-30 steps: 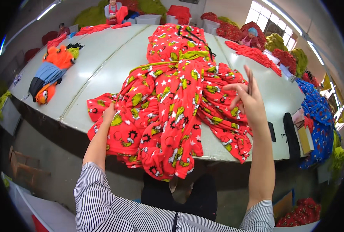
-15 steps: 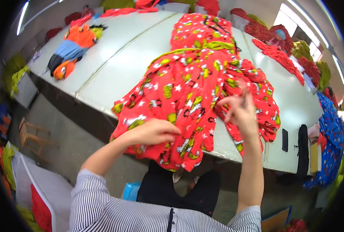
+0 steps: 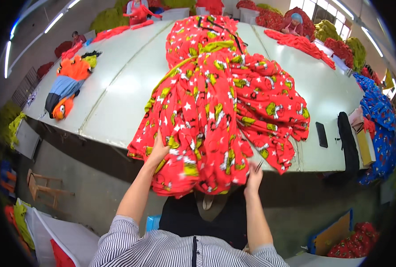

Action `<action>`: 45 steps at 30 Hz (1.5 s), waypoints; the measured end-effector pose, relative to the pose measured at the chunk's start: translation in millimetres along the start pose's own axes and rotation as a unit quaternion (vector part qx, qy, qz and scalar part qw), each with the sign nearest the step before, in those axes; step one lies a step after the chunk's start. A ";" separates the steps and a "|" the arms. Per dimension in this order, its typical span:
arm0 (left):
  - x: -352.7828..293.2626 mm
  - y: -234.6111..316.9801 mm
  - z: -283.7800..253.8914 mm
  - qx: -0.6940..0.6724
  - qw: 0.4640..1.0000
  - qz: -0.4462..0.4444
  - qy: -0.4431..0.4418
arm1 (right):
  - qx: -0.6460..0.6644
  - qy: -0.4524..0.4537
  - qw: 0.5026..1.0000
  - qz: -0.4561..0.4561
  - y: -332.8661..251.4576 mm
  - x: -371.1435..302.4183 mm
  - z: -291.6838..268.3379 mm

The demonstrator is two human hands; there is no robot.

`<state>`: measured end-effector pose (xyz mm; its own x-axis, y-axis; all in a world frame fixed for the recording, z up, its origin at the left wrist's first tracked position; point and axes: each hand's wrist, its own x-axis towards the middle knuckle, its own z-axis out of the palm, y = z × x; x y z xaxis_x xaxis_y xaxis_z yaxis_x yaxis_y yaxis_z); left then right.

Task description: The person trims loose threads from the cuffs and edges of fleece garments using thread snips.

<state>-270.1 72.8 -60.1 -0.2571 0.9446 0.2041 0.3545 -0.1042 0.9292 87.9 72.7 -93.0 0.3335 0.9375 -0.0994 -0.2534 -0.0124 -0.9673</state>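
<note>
A large red fleece garment (image 3: 211,107) with green-and-white figures, white stars and lime trim lies over the table. Its gathered lower end hangs past the near edge, towards my lap. My left hand (image 3: 159,150) grips the left side of this hanging part, with some fingers hidden in the folds. At its lower right side is my right hand (image 3: 253,179), closed round small pointed metal thread snips (image 3: 259,166) and against the cloth. A dark cord (image 3: 220,27) lies across the garment's far end.
The pale table (image 3: 113,107) holds an orange-and-blue costume (image 3: 66,86) at left, and a phone (image 3: 321,135) and black cloth (image 3: 348,142) at right. Blue printed fabric (image 3: 378,129) drapes over the right edge. A wooden stool (image 3: 44,189) stands on the floor. Other people work at the far side.
Both hands have come down to the garment's near end; the right was raised above the cloth. The folds are drawn together, and the view has shifted.
</note>
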 end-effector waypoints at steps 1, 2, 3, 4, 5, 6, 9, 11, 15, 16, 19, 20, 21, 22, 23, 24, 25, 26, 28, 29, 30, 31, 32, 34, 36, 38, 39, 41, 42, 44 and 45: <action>-1.8 4.7 -4.5 0.065 0.996 -0.038 0.039 | 0.018 -0.022 0.999 -0.025 -24.9 8.7 20.1; -4.1 22.5 3.6 0.060 0.997 -0.031 0.029 | 0.010 -0.031 0.994 -0.102 -39.6 32.4 28.6; -6.7 15.0 -1.1 0.030 0.999 -0.034 0.030 | 0.007 -0.053 0.984 -0.170 -48.7 48.1 43.3; -9.4 4.1 -8.5 0.003 0.999 -0.038 0.030 | -0.031 -0.094 0.981 -0.166 -55.2 60.8 61.1; -15.4 -1.5 -11.7 -0.006 0.998 -0.047 0.040 | -0.070 -0.138 0.975 -0.159 -54.2 67.1 73.0; -19.4 -3.8 -8.8 -0.044 0.994 -0.092 0.025 | -0.121 -0.184 0.969 -0.109 -32.6 83.2 71.8; -44.6 28.0 27.1 -0.036 0.989 -0.139 0.018 | -0.301 -0.169 0.927 -0.145 57.3 89.7 84.8; -53.4 37.3 56.5 -0.025 0.996 -0.083 0.003 | -0.038 -0.138 0.987 0.069 63.4 100.0 60.3; -39.3 23.8 -9.2 0.029 0.973 -0.225 -0.040 | -0.280 -0.237 0.930 -0.027 41.9 56.5 83.4; -33.3 -5.9 -42.1 -0.030 0.970 -0.241 -0.028 | -0.240 -0.255 0.936 0.026 22.8 19.8 113.0; -14.8 90.5 -47.2 0.159 0.976 0.103 0.110 | -0.252 -0.220 0.928 -0.166 19.9 -33.0 119.7; -10.3 126.4 -27.8 0.198 0.959 0.175 0.108 | -0.268 -0.192 0.929 -0.168 21.6 -44.7 117.4; -3.5 156.2 -11.8 0.220 0.932 0.279 0.067 | -0.271 -0.181 0.924 -0.199 22.9 -51.8 116.3; 2.3 165.1 9.2 0.214 0.911 0.352 0.010 | -0.240 -0.192 0.937 -0.167 19.4 -54.1 115.4; 3.6 177.6 30.7 0.183 0.903 0.367 -0.126 | -0.211 -0.200 0.948 -0.133 17.6 -52.1 109.4; 8.2 189.9 59.8 0.202 0.878 0.352 -0.254 | -0.196 -0.206 0.947 -0.150 26.3 -41.1 96.7; 11.4 187.3 88.4 0.222 0.846 0.389 -0.290 | -0.102 -0.212 0.970 -0.063 35.8 -31.2 88.5; 14.0 182.9 113.4 0.256 0.838 0.391 -0.281 | 0.052 -0.206 0.975 0.063 52.4 -18.0 76.0; 28.7 140.5 132.1 0.317 0.834 0.386 -0.235 | 0.124 -0.212 0.958 0.151 23.0 -20.9 67.3; 28.9 118.4 137.8 0.416 0.789 0.389 -0.229 | 0.205 -0.204 0.938 0.191 10.9 -15.8 52.2; 24.7 98.4 136.5 0.511 0.736 0.386 -0.220 | 0.250 -0.175 0.924 0.230 -1.6 -9.9 39.2; 18.0 88.3 139.0 0.553 0.693 0.404 -0.226 | 0.292 -0.169 0.916 0.219 -8.4 5.4 19.4; 14.3 96.9 136.6 0.563 0.680 0.384 -0.270 | 0.316 -0.135 0.915 0.211 -20.6 21.2 6.5; 7.9 107.5 120.4 0.541 0.694 0.372 -0.295 | 0.346 -0.150 0.910 0.175 -38.8 62.4 -8.8; 0.9 121.3 98.9 0.497 0.729 0.361 -0.302 | 0.365 -0.146 0.904 0.170 -30.8 123.2 -24.1; -6.2 122.3 77.4 0.451 0.761 0.389 -0.257 | 0.313 -0.064 0.940 0.122 -7.7 202.8 -74.8; -10.2 120.4 60.3 0.446 0.772 0.375 -0.255 | 0.275 -0.128 0.950 0.069 -10.8 237.5 -103.2; -18.2 107.4 35.8 0.488 0.761 0.336 -0.265 | 0.125 0.064 0.988 -0.069 -34.6 291.3 -140.1; -25.7 103.4 28.3 0.504 0.759 0.323 -0.257 | 0.118 0.002 0.991 -0.061 -45.7 299.9 -143.6; -32.9 98.3 22.9 0.526 0.751 0.307 -0.256 | 0.034 0.069 0.997 -0.006 -55.9 295.2 -145.6; -32.2 95.9 29.3 0.524 0.753 0.316 -0.240 | 0.020 0.089 0.996 -0.004 -60.0 288.9 -148.8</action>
<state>-201.5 41.5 13.4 0.5265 0.8394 0.1348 0.8498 -0.5150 -0.1124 334.5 292.5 -98.4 0.4906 0.8610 -0.1344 -0.2843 0.0123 -0.9587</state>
